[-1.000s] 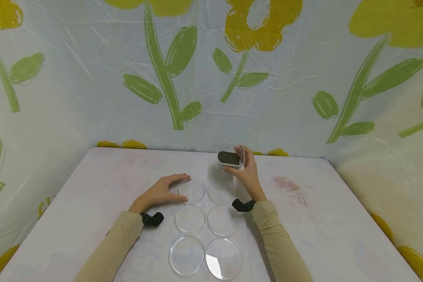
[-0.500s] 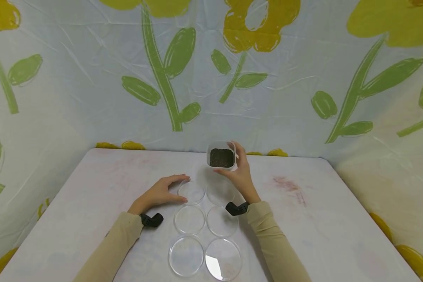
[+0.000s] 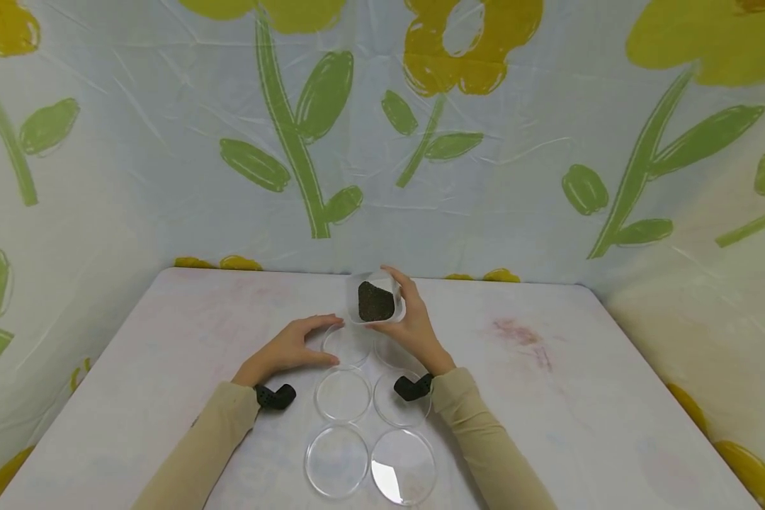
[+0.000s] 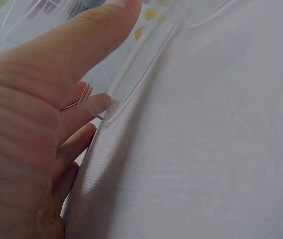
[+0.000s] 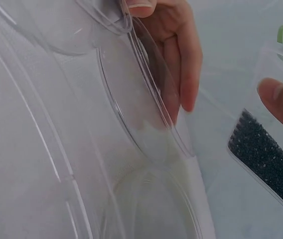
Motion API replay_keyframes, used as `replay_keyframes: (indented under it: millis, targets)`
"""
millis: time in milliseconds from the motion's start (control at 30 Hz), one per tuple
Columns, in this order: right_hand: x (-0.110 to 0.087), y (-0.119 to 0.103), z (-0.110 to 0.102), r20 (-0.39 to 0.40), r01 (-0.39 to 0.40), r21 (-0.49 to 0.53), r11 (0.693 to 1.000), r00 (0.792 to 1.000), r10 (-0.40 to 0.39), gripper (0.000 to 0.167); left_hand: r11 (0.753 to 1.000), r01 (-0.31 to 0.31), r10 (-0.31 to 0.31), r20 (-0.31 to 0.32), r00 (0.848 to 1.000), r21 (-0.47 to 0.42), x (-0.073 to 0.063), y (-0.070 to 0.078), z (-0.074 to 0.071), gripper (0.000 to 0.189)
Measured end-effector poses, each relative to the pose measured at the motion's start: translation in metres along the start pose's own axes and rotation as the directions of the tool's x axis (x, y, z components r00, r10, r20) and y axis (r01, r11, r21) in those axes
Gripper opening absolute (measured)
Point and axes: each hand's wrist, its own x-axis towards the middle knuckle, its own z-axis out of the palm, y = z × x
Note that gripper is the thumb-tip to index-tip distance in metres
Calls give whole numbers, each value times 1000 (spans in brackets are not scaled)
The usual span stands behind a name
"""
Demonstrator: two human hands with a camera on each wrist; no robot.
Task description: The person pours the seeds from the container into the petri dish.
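My right hand holds a clear square plastic container above the far end of the table, tilted to the left. Small dark grains lie in it; in the right wrist view the grains look like seeds, heaped to one side below my thumb. My left hand rests at the far-left petri dish, thumb and fingers on opposite sides of its rim. The left wrist view shows the fingers at the clear rim. The container hangs just behind and above this dish.
Several more clear petri dishes stand in two columns: far right, middle left, middle right, near left and near right. A flower-printed sheet rises behind the white table.
My right hand has carried the container left and tilted it further, so the grains have shifted inside. The left hand has stayed at the far-left dish.
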Motion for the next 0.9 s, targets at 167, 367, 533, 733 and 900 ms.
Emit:
replay_keyframes:
  millis: [167,367,533,733,900]
  targets:
    - [0,-1,2,5,65,-21,998,998,-65,95,1000,-8,8,3,1000,-5,0,-1,1,77]
    - [1,-1,2,-4,142,-38,989,990,-143,95,1000,-13,13,-1,1000,-3,0,0,1,76]
    - [2,-1,1,1,195,-33,980,981,-195,94,1000,-31,31,-8,999,-3,0,2,0,75]
    - [4,0,2,9,249,-36,968,969,-249,92,1000,-24,24,-7,1000,19,1,-2,1,76]
    - [2,18,6,29,256,-42,966,967,-255,94,1000,-13,13,-6,1000,14,1,-3,2,77]
